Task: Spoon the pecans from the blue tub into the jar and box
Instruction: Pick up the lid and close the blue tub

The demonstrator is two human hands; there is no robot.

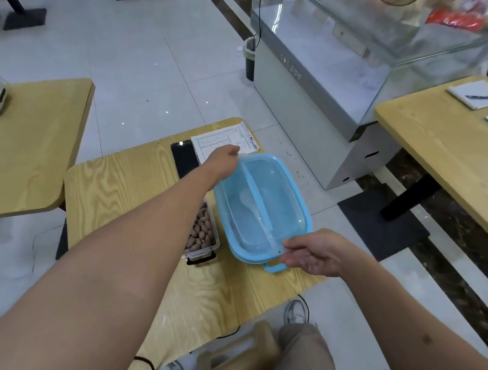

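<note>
The light wood-grain table (114, 183) fills the middle, its right edge just past the blue tub, with pale floor tiles open beyond it toward 3 o'clock. The translucent blue plastic tub with its lid (263, 206) sits at the table's right edge — a white plastic spoon (253, 206) shows through the lid. The left hand (224, 160) grips the lid's far end at 12 o'clock, fingers curled over the rim; the right hand (315, 252) pinches the near end at 6 o'clock, just above the blue latch (274, 267). At the tub's 9 o'clock, touching or nearly so, stands a clear rectangular box filled with brown pecans (201, 232), partly hidden under the left forearm. Beyond, at 11 o'clock — a black phone (184, 158) beside a printed paper sheet (224, 139) at the far edge.
</note>
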